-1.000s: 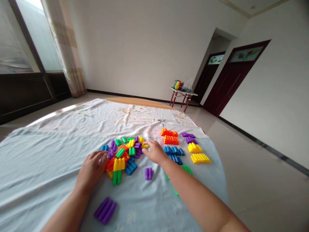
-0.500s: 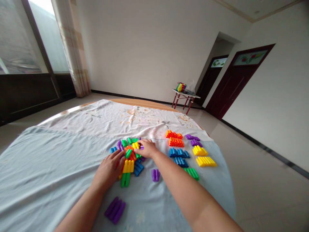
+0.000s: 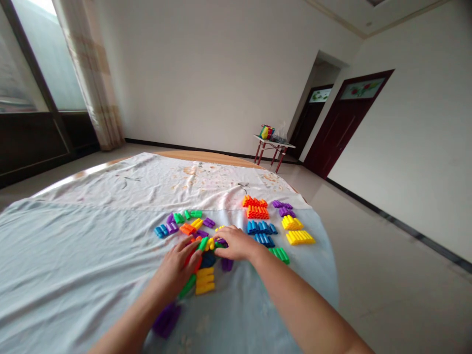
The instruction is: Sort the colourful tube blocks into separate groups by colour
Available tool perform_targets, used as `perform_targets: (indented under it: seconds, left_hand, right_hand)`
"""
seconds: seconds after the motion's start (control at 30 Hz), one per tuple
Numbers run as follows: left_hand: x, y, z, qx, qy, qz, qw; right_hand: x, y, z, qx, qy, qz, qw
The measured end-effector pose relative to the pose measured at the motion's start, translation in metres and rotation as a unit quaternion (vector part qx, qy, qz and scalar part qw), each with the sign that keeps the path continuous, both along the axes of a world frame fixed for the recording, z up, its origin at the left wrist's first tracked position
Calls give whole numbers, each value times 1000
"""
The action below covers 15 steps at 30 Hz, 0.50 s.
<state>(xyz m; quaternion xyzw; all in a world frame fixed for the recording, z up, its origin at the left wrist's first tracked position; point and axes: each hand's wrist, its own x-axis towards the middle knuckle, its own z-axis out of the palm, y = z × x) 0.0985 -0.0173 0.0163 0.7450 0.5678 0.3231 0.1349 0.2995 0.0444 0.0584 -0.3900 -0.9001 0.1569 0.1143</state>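
Observation:
Over a loose pile of coloured plastic tube-shaped blocks, my left hand [image 3: 181, 260] lies at the left side, fingers stretched out and touching red and orange blocks. From the right, my right hand [image 3: 234, 243] reaches in with thumb and fingers apart, touching the pile's edge. Between the hands are a green block [image 3: 203, 244] and a dark blue block [image 3: 208, 259]. Nearer to me sits a yellow block [image 3: 205, 281], with a green block [image 3: 188, 286] partly under my left hand. Some blocks beneath the fingers are hidden.
Sorted groups lie to the right: orange blocks [image 3: 257, 212], blue blocks [image 3: 262, 227], purple blocks [image 3: 286, 212], yellow blocks [image 3: 300, 238] and green blocks [image 3: 279, 255]. A purple block [image 3: 166, 319] lies beside my left forearm. The cloth-covered table [image 3: 92, 255] has a rounded right edge.
Both hands have come nearer to me, dragging part of the pile along. Several blocks are left spread out behind them, and the yellow block in front has turned. The camera view has shifted right.

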Motion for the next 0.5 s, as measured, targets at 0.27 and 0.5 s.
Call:
perform_targets:
  seconds: [0.27,0.5]
  left_hand:
    - [3,-9,39,-72,-151,-45,985]
    - [-49,-28,34,-51,-60,3,997]
  right_hand:
    - [8,-38,9,58,171,-59,982]
    - [-12,-70,-9,62,177,25,982]
